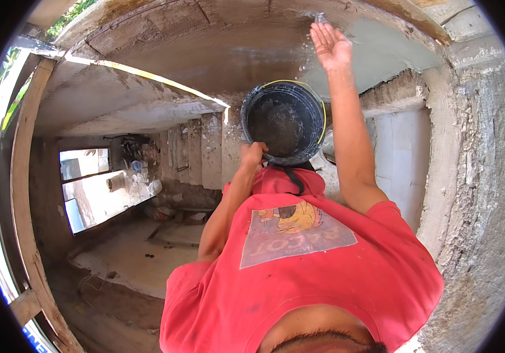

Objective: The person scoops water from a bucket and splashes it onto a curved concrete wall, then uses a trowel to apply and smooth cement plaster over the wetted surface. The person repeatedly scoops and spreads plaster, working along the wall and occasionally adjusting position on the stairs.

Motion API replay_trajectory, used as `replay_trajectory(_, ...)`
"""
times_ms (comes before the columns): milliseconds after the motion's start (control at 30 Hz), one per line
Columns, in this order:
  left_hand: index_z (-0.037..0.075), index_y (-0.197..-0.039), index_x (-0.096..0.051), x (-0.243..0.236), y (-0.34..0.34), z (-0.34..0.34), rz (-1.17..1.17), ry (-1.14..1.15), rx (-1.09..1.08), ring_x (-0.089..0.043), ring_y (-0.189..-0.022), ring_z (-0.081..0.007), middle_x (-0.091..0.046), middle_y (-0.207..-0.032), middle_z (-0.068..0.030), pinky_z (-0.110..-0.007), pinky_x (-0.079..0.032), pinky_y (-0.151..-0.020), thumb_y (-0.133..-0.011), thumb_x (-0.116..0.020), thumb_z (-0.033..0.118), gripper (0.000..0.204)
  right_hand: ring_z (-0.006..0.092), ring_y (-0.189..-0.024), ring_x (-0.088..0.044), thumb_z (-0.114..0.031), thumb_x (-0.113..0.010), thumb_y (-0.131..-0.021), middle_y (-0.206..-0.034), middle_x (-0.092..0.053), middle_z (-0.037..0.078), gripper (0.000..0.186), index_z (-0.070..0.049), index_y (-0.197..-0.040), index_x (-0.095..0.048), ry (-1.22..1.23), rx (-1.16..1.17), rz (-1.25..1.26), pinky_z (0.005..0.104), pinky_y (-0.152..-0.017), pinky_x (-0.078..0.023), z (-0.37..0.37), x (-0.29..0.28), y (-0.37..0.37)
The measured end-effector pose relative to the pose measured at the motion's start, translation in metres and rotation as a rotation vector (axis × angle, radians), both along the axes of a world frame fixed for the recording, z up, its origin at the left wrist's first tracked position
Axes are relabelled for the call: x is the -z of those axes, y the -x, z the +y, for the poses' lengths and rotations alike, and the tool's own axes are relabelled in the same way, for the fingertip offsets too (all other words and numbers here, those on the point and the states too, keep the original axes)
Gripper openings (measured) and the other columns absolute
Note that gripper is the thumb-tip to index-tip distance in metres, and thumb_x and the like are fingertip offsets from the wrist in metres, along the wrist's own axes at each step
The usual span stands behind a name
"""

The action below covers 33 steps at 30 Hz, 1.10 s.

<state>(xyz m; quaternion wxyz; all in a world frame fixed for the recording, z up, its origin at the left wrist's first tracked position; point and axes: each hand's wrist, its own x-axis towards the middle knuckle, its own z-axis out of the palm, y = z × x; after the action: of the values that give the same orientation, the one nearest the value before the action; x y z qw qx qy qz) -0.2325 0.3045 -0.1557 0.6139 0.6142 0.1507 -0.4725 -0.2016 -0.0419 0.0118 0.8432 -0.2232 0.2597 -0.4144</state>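
My left hand (254, 154) is closed on the near rim of a black bucket (252, 117), held in front of my body with its mouth facing up. A yellow handle (324, 120) lies along the bucket's far and right side. Inside, the bucket looks dark; how much liquid it holds is hard to tell. My right arm stretches forward, and the right hand (332, 47) is open, palm showing and fingers out. Just past its fingertips, water (319, 17) splashes at the plastered wall (246, 53), with drops scattered beside the hand.
Concrete steps (211, 150) go down at the left. A yellow-white strip (146, 75) runs along a ledge edge. Wooden posts (26, 159) stand far left, near a bright window opening (96, 188). A rough wall (482, 176) rises close on the right, beside pale tiles (401, 153).
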Motion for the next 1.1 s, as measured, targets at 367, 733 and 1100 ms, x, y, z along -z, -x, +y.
replay_trajectory(367, -0.013, -0.094, -0.060, -0.016, 0.002, -0.005, -0.025, -0.062, -0.024, -0.062, -0.067, -0.0288, -0.062, -0.084, -0.0175, -0.043, -0.054, -0.056, -0.069, -0.065, -0.002, 0.027, 0.0401, -0.106, -0.067, -0.025, -0.044, -0.101, -0.121, -0.063, 0.026, 0.039, 0.006, -0.121, -0.056, -0.412, -0.325, 1.137, 0.0529, -0.087, -0.056, 0.159, 0.252, 0.087)
replay_trajectory(733, -0.012, -0.100, -0.059, -0.008, -0.016, 0.014, 0.007, -0.042, -0.206, -0.062, -0.080, -0.0317, -0.060, -0.095, -0.0206, -0.045, -0.054, -0.059, -0.069, -0.065, -0.001, 0.033, 0.0417, -0.121, -0.062, -0.025, -0.028, -0.111, -0.134, -0.058, 0.029, 0.049, 0.012, -0.138, -0.043, -0.143, -0.426, -0.075, 0.0475, -0.105, -0.055, 0.096, 0.077, -0.068)
replay_trajectory(1100, -0.010, -0.095, -0.059, -0.014, -0.027, 0.038, -0.022, -0.013, -0.354, -0.060, -0.067, -0.0264, -0.060, -0.086, -0.0152, -0.040, -0.048, -0.052, -0.069, -0.064, 0.000, 0.029, 0.0356, -0.097, -0.071, -0.022, -0.045, -0.101, -0.111, -0.068, 0.023, 0.031, 0.004, -0.109, -0.061, -0.259, -0.577, 0.942, 0.0476, -0.082, -0.060, 0.187, 0.212, -0.016)
